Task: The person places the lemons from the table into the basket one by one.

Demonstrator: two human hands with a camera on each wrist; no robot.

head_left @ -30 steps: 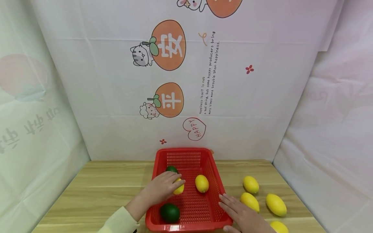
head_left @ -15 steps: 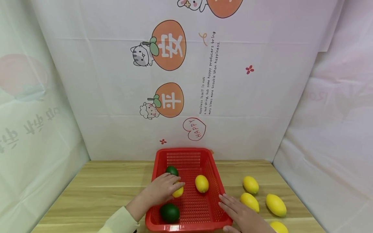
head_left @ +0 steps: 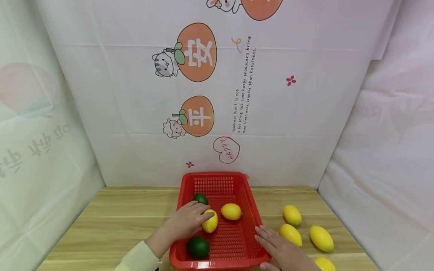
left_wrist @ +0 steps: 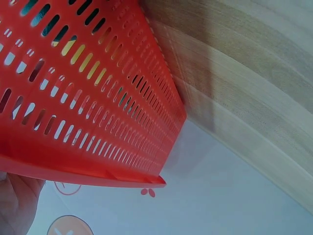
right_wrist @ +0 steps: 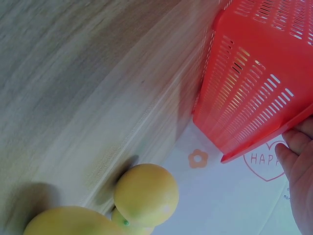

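Observation:
My left hand point(head_left: 188, 219) reaches over the left rim of a red plastic basket point(head_left: 234, 246). Its fingers are relaxed and touch the top of a yellow lemon point(head_left: 211, 223) lying on the basket floor. A second lemon point(head_left: 231, 212) lies just right of that one. Two dark green fruits, perhaps limes or avocados, share the basket: one green fruit point(head_left: 200, 198) beyond the hand, another green fruit point(head_left: 198, 247) in the near left corner. With straight fingers, my right hand point(head_left: 283, 248) rests against the basket's right rim. In the left wrist view, yellow shows through the basket slots.
Several lemons lie on the wooden table point(head_left: 135, 210) right of the basket, among them a lemon point(head_left: 292, 215) at the back and a lemon point(head_left: 321, 238) farther right. A white printed cloth point(head_left: 135, 113) stands behind the table, with cloth on both sides.
The lemon at my left hand has come farther out from under the fingers, rightward. The other lemon has turned sideways and shifted slightly left. My right hand has not moved.

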